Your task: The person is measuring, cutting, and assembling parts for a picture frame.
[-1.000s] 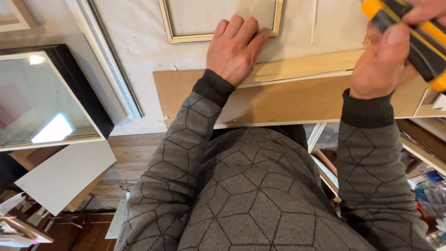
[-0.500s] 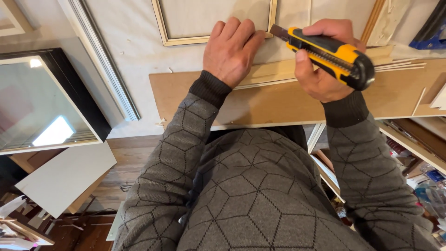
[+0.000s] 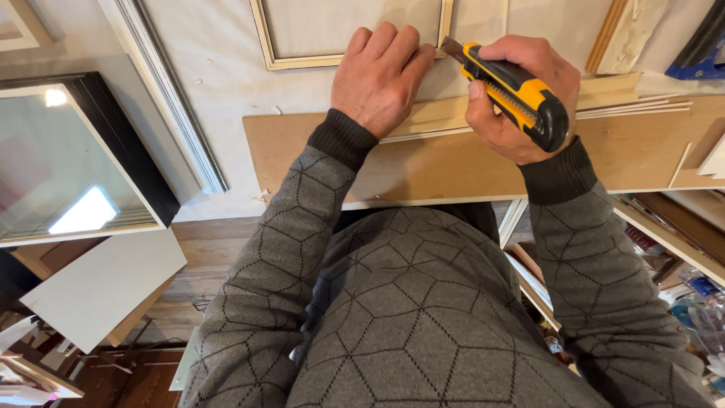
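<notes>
Right hand [image 3: 521, 98], upper right of centre: fist wrapped around a yellow-and-black utility knife [image 3: 513, 94], thumb along its near side. The blade end points up-left, its tip at the lower right corner of a pale gilt picture frame [image 3: 266, 41].

Left hand [image 3: 381, 75], upper centre: palm down, fingers together and pressed flat on the lower rail of that frame, just left of the blade. It holds nothing; it bears down on the frame's corner.

Picture frame: lies flat at the top centre of the view, its upper part cut off by the picture's edge; the panel inside it is a plain off-white.

Wooden strips [image 3: 634, 102]: a few thin pale lengths under and to the right of both hands, lying lengthwise.

Brown board [image 3: 423, 162]: long, flat, across the middle of the view beneath the strips, its near edge at the person's chest.

Work surface [image 3: 219, 83]: covered in off-white paper, with small scraps scattered on it.

Silver moulding [image 3: 162, 91]: a long length running diagonally, upper left.

Black-framed glass panel [image 3: 68, 159]: left edge, reflecting a ceiling light.

White board [image 3: 98, 283]: lower left, above a dark wooden floor.

Blue object [image 3: 698, 53]: upper right corner; kind cannot be told.

Shelves with clutter [image 3: 680, 249]: lower right.
</notes>
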